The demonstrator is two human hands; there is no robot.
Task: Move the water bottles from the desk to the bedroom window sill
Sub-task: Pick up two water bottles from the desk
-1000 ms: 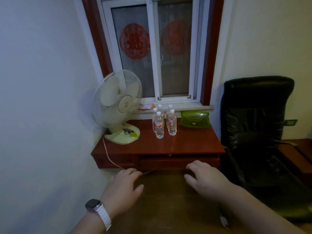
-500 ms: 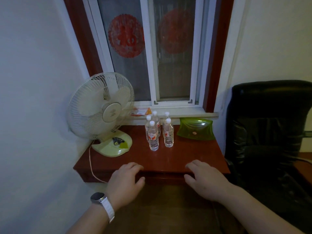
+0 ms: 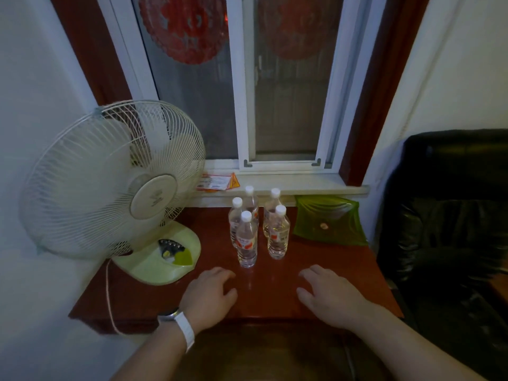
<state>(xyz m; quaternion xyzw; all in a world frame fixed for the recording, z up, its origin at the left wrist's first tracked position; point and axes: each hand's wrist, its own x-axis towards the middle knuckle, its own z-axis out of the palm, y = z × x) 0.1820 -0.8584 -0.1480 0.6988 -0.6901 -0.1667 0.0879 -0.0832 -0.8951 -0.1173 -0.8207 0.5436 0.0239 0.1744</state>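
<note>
The left hand (image 3: pixel 209 292) has its fingers loosely curled, slightly apart and holding nothing, palm down over the front of the desk (image 3: pixel 154 301); a white-strapped watch (image 3: pixel 180 324) sits on its wrist. The right hand (image 3: pixel 327 295) is also empty, fingers relaxed and a little spread, palm down over the desk's front right part. Whether either hand touches the wood cannot be told.

Just beyond the fingertips, five water bottles (image 3: pixel 246 240) with white caps stand upright in a tight cluster near the middle of the desk, none of them on the window sill (image 3: pixel 302 185) behind. Some orange and red leaflets (image 3: pixel 217 182) lie on the sill's left part. A green dish (image 3: pixel 330 220) rests on the desk right of the bottles, against the sill. A pale fan (image 3: pixel 112 180) stands at the left, and a black chair (image 3: pixel 450 215) is at the right
</note>
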